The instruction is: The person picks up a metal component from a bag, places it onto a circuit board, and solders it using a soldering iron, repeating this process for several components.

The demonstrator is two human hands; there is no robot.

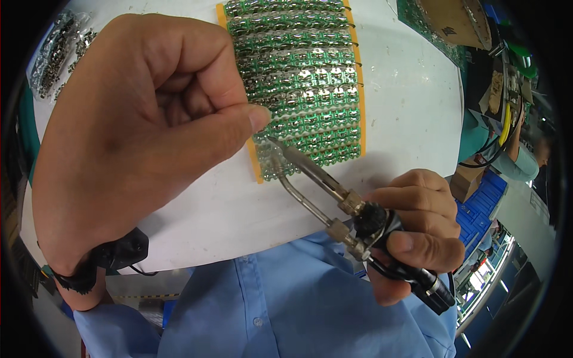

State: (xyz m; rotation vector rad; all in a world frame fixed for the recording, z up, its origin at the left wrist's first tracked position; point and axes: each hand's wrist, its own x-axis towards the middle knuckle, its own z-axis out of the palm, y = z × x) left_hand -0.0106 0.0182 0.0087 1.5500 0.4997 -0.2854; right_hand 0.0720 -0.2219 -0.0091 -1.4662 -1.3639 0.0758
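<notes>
A panel of small green circuit boards (316, 113) in rows, with shiny metal parts and orange edge strips, lies on the white work surface. My right hand (421, 230) grips a soldering iron (388, 238) with a black handle and a thin curved metal tube beside its barrel. The iron's tip points at the lower left part of the panel; whether it touches cannot be told. My left hand (149, 119) hovers over the panel's left edge, thumb and forefinger pinched together just above the tip. Anything between those fingertips is too small to make out.
A clear plastic bag of small metal parts (54, 56) sits at the far left, with loose pieces beside it. The white table (412, 113) has a brown round object (456, 21) at its far right. Blue crates (480, 203) and cables stand beyond the right edge.
</notes>
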